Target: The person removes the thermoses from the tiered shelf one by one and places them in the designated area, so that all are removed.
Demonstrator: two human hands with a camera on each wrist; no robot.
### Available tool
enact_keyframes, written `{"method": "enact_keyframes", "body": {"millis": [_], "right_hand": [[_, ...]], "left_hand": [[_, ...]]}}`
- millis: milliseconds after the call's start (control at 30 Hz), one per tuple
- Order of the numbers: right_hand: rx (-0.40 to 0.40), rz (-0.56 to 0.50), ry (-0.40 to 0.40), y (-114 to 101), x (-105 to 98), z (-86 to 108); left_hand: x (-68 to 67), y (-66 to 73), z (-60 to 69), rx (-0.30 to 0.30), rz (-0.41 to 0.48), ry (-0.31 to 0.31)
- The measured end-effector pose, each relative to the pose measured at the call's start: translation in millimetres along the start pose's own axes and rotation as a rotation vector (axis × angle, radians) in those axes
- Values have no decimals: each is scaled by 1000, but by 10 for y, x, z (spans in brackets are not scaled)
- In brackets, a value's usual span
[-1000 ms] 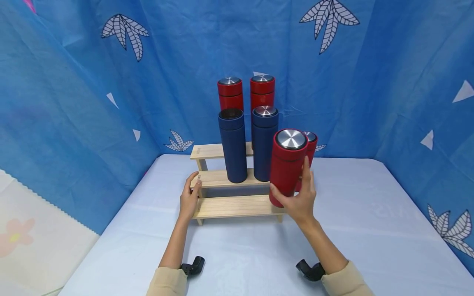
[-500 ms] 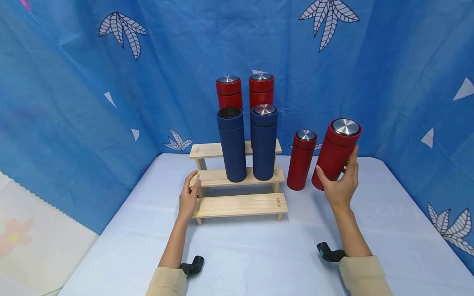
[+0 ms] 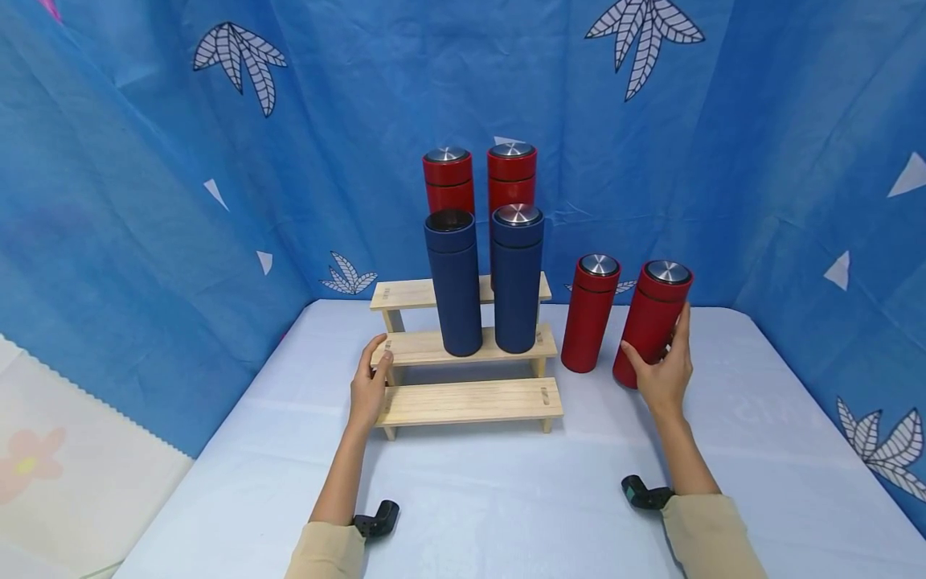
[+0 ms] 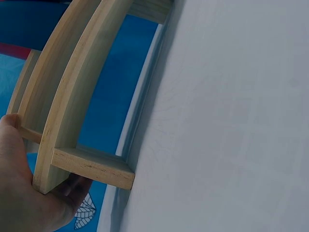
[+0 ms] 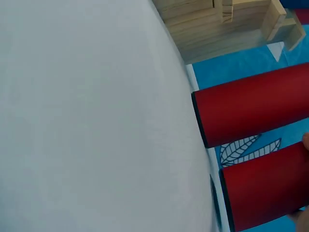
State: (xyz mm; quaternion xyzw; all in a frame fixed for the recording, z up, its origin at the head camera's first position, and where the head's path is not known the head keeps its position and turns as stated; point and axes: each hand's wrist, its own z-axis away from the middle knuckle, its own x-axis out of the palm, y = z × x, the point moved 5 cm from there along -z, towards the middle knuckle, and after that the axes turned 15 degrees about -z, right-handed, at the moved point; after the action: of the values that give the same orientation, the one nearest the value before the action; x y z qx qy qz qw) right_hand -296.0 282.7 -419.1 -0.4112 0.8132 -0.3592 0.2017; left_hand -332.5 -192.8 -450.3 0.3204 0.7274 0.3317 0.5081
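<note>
Two hands are at work over a pale surface (image 3: 499,498), well apart from each other. The left hand (image 3: 367,390) grips the near-side end of a three-tier wooden stand (image 3: 466,402), its thumb on top. The right hand (image 3: 664,374) is wrapped round the lower part of a red flask (image 3: 651,322); from here I cannot tell whether the base touches down. Between the hands, just beside that flask, is a second red flask (image 3: 589,318). Closer to the left hand, two blue flasks (image 3: 456,293) occupy the middle tier, with two rear red flasks (image 3: 450,191) beyond them, their bases mostly hidden.

To do this well, I would hold the gripped flask upright, set its base flat before loosening the fingers, and leave a gap so its neighbour isn't nudged. The left hand should steady without tugging, since tall flasks could topple.
</note>
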Motion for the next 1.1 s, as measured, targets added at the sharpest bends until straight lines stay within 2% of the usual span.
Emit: {"method": "enact_keyframes", "body": {"millis": [333, 633, 1100], "right_hand": [[38, -44, -20, 148, 15, -5], [5, -93, -43, 242, 76, -117], [-5, -89, -61, 293, 88, -132]], "left_hand": [[4, -12, 5, 7, 13, -11], [0, 8, 3, 3, 17, -2], [14, -17, 1, 12, 28, -2]]}}
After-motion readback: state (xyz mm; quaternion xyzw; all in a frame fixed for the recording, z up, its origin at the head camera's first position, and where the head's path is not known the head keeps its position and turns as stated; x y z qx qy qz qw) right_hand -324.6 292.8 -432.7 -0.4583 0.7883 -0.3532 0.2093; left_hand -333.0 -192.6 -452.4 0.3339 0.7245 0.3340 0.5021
